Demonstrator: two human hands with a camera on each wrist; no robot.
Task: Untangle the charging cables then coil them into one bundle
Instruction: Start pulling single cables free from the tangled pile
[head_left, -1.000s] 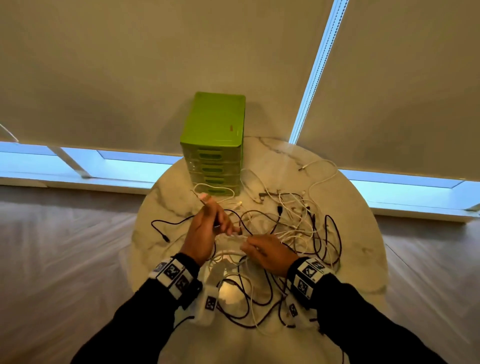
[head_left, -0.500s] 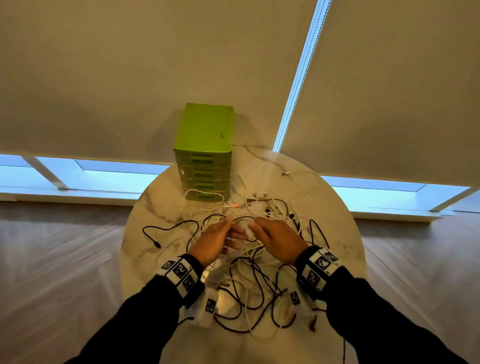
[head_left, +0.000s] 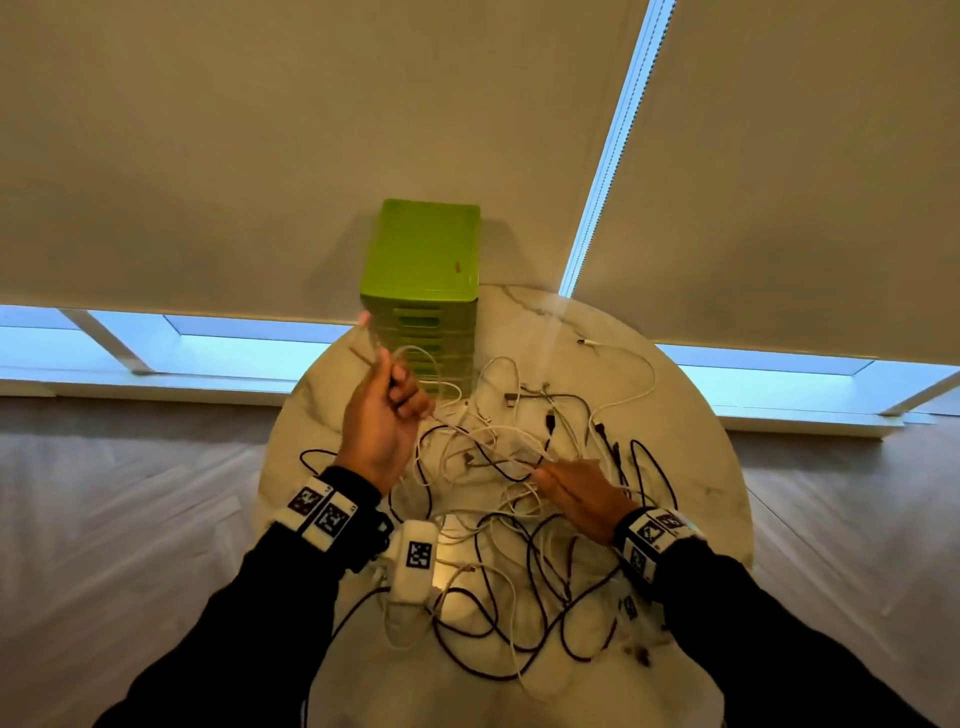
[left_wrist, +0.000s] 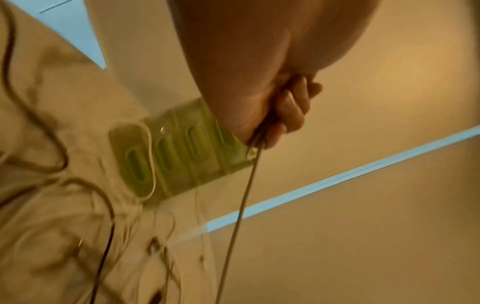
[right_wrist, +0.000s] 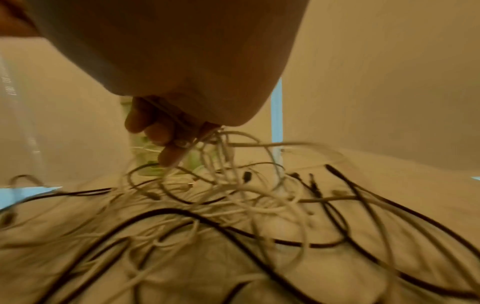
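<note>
The left hand grips one thin cable, raised above the tangled cables on the bench. The right hand clutches white strands within that tangle. Judged risk: further pulling could tighten knots or drag cables off the bench.

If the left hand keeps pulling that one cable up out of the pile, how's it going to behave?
Probably floppy: the cable hangs slack from the left hand. It will likely snag, since it runs down into the tangled cables that the right hand grips. It seems light, so neighbouring loops may lift with it off the table.
</note>
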